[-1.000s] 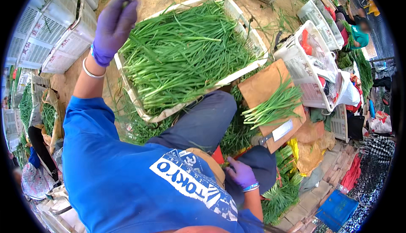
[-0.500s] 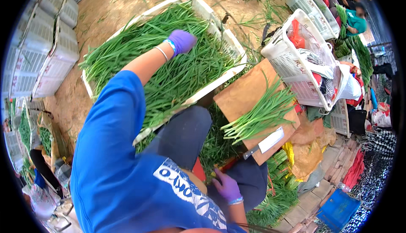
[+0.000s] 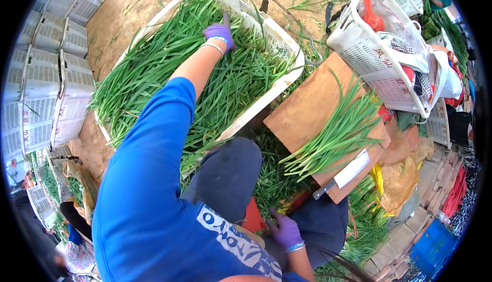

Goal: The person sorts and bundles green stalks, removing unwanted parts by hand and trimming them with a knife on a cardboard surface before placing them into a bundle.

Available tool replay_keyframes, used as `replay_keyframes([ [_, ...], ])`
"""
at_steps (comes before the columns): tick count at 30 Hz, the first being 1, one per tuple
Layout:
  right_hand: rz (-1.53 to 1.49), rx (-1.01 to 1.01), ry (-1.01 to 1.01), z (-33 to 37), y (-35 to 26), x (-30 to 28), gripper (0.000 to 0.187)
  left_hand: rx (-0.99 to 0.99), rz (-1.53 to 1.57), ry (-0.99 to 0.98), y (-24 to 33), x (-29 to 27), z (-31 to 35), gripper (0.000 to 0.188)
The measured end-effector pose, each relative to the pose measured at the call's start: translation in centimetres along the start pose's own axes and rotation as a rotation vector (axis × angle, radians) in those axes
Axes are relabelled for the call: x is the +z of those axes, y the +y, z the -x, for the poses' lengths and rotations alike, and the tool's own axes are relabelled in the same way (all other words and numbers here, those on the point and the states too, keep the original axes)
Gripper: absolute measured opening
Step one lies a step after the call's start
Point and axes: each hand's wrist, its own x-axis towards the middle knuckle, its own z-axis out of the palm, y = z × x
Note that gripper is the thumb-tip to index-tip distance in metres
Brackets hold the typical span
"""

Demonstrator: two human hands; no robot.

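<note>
My left hand (image 3: 220,33), in a purple glove, reaches over a large white crate (image 3: 262,101) full of long green garlic chives (image 3: 169,59). It rests on the leaves near the far end, one finger stretched forward and nothing gripped. My right hand (image 3: 287,232), also gloved in purple, is low beside my bent leg, fingers apart and empty. A wooden board (image 3: 302,110) stands right of my knees. Across it lies a loose bunch of chives (image 3: 335,133), its pale ends toward me. A broad-bladed knife (image 3: 352,169) lies at the board's near edge, its dark handle sticking out.
A white basket (image 3: 366,51) with bags and cloths stands beyond the board. Stacked white crates (image 3: 43,92) line the left side. More greens (image 3: 366,225) lie below the board at right, near a blue crate (image 3: 434,246). Loose leaves litter the ground.
My left hand has moved toward the far end of the crate, and its curled fingers have stretched out. My right hand stays low by my leg. The whole view has shifted slightly.
</note>
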Motion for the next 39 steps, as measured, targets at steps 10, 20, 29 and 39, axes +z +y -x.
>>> replay_keyframes([
  [10, -0.090, -0.037, 0.105, 0.3, -0.8, 0.6, 0.044, 0.016, 0.337, -0.055, -2.5, 0.6, -0.3, 0.098],
  [20, -0.026, -0.199, 0.270, 2.2, -2.7, 0.3, 0.043, 0.591, 1.667, 0.318, -13.5, -7.6, 10.5, 0.058],
  [29, 0.146, -0.435, 0.274, 4.2, -6.1, 0.8, 0.040, 1.016, 1.681, 0.965, -26.7, -17.2, 23.2, 0.026],
  [39, -1.299, -1.018, -0.477, 2.1, -26.5, 0.1, 0.069, 1.050, 2.135, 1.082, -18.6, -12.1, 36.2, 0.031],
])
